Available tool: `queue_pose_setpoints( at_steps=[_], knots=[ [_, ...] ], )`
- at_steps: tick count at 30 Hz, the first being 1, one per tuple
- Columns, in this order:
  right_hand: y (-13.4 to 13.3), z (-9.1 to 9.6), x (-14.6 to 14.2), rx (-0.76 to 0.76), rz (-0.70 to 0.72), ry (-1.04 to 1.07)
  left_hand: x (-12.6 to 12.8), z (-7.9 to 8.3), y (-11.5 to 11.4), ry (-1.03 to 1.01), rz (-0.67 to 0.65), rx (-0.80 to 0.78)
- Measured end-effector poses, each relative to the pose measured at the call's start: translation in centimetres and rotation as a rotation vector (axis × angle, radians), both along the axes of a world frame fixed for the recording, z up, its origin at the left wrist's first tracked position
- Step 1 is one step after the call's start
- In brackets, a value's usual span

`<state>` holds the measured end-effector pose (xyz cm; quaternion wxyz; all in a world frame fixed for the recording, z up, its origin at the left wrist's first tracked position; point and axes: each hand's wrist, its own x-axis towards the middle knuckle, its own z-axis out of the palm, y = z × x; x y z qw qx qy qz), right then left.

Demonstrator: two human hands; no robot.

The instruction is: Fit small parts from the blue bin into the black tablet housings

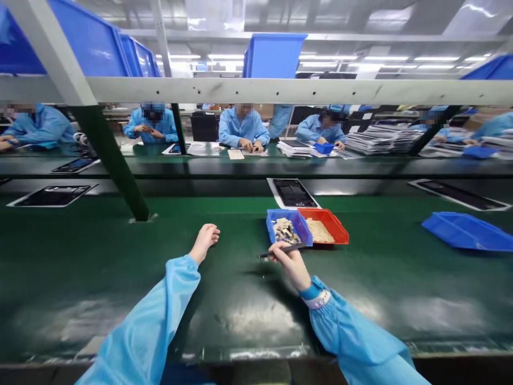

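Observation:
My right hand point(289, 262) is closed on a pair of dark tweezers point(280, 249), held level just in front of a small blue bin point(301, 224) with several small pale parts in it. A red bin point(336, 227) with pale parts stands right beside the blue one. My left hand point(205, 239) rests on the green mat point(100, 256) with its fingers curled in; nothing shows in it. Both arms wear light blue sleeves, and a white band sits on my right wrist.
A dark tablet-like panel on a white tray point(292, 193) lies on the belt behind the bins. Similar trays point(52, 195) sit left and right. A blue lid or bin point(467, 231) lies at right. A green post point(116, 166) stands at left. Several people in blue work across the line.

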<state>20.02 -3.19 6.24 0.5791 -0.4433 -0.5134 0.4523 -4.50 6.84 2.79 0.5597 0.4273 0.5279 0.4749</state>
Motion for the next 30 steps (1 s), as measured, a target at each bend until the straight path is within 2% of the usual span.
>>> queue_pose_setpoints(
  at_steps=[4, 8, 12, 16, 20, 24, 27, 30],
  knots=[
    [0.2, -1.0, 2.2, -0.025, 0.075, -0.017, 3.9, 0.8, 4.5, -0.192, -0.106, -0.136],
    [-0.7, -2.3, 3.7, -0.067, 0.059, 0.06, 9.8, 1.2, 10.6, -0.267, -0.166, -0.268],
    [-1.9, -2.3, 4.3, -0.153, 0.067, 0.245, 16.5, 1.4, 16.9, -0.234, -0.197, -0.375],
    [-2.3, -1.4, 4.9, -0.218, 0.036, 0.431, 22.2, 1.5, 21.4, -0.12, -0.233, -0.414],
    [-2.0, -0.9, 5.9, -0.217, 0.01, 0.585, 26.5, 1.0, 23.6, 0.046, -0.271, -0.392],
    [-2.0, -1.0, 6.4, -0.221, 0.009, 0.617, 28.7, 0.4, 24.1, 0.192, -0.252, -0.305],
    [-2.1, -0.8, 6.5, -0.228, 0.015, 0.619, 28.2, 0.6, 24.0, 0.231, -0.213, -0.199],
    [-2.1, -0.3, 6.7, -0.214, -0.002, 0.584, 25.3, 1.5, 23.4, 0.23, -0.117, -0.06]
  ],
)
